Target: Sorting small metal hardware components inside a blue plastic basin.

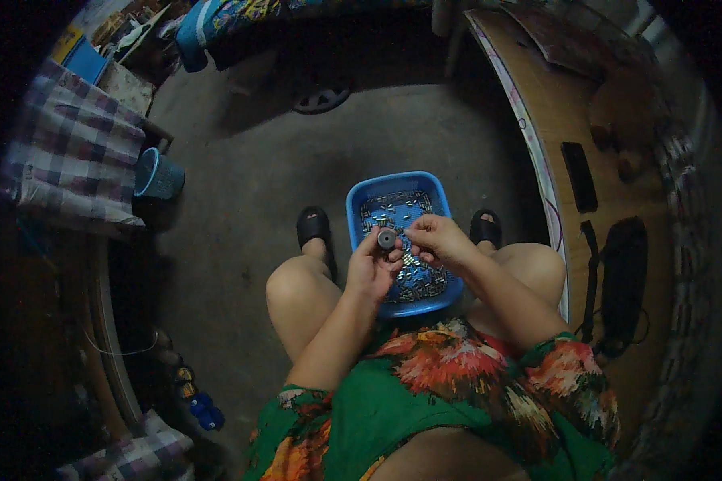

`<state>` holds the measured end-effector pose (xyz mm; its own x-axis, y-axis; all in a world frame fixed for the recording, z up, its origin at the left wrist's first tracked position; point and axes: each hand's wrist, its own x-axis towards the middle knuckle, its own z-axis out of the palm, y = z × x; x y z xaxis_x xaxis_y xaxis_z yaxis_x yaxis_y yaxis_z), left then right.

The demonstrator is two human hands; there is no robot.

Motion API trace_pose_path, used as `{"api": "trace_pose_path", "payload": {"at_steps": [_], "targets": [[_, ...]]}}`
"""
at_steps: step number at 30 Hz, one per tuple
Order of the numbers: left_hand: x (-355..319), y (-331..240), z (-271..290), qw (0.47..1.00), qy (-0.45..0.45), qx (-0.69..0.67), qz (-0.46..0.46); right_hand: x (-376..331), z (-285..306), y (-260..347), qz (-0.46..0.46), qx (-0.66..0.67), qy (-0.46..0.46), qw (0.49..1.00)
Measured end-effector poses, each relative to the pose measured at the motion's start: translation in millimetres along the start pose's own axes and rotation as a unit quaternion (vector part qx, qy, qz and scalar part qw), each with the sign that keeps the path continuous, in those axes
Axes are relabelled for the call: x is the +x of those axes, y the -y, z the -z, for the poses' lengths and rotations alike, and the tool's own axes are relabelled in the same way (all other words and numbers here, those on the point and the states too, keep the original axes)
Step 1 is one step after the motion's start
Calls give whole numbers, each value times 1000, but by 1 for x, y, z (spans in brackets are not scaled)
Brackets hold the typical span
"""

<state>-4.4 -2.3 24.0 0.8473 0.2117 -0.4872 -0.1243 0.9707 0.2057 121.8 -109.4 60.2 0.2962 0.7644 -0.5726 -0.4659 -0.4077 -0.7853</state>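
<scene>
A blue plastic basin (422,309) stands between my feet, with many small shiny metal pieces (405,202) scattered over its bottom. Above it my left hand (367,271) is closed round a grey metal cylinder (387,240) with a dark hole in the middle of its round face. My right hand (443,240) is just to the right of the cylinder, thumb and forefinger pinched together. What sits between those fingertips is too small to make out.
Black slippers (313,227) are on my feet. A wooden bench or table (545,80) along the right holds a dark flat rectangular object (579,176) and a black bag (622,264). A blue bin (160,176) stands left, beside a checked cloth (80,152). Far ahead, a grey wheel-shaped thing (322,99) lies on the floor.
</scene>
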Motion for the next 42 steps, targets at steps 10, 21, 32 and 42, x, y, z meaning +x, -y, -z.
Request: {"api": "trace_pose_path", "payload": {"at_steps": [10,21,32,42], "targets": [[3,2,3,999,-24,37,-20,11,8,-13,5,138,28,990],[4,5,5,998,-17,43,-29,6,3,-7,58,33,-1,998],[4,7,0,994,-48,93,-20,7,-1,-8,93,-70,-12,993],[3,8,2,995,-45,87,-20,10,-4,-16,156,-81,-31,984]]}}
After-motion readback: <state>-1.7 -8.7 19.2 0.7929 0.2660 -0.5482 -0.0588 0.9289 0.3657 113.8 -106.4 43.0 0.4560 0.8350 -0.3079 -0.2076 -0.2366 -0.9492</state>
